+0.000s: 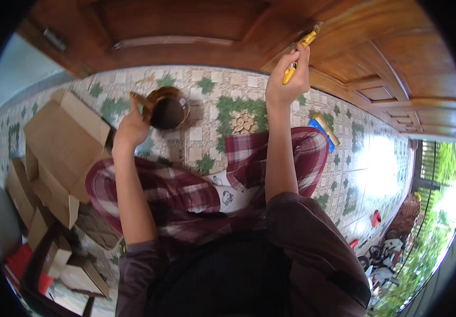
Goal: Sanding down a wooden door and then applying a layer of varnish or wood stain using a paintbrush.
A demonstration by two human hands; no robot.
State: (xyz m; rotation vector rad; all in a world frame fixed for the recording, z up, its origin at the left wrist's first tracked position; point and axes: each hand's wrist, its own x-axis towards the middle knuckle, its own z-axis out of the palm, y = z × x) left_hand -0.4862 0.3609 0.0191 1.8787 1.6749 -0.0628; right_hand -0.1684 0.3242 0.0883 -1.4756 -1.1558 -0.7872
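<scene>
My right hand (290,79) is closed around the yellow handle of a small brush (308,39), its bristle end up against the brown wooden door (339,39). On the left, my left hand (132,127) is closed at the side of a round brown woven-looking basket (178,95), thumb and fingers at its rim. The basket's inside looks dark, and I cannot make out what it holds. It is on or just above the patterned tile floor (196,134).
Open cardboard boxes (62,142) lie at the left. Right of my knee is a blue and yellow block-like thing (324,132). My crossed legs in plaid trousers (175,185) sit before the door. Far right, a small bike (381,253) stands by greenery.
</scene>
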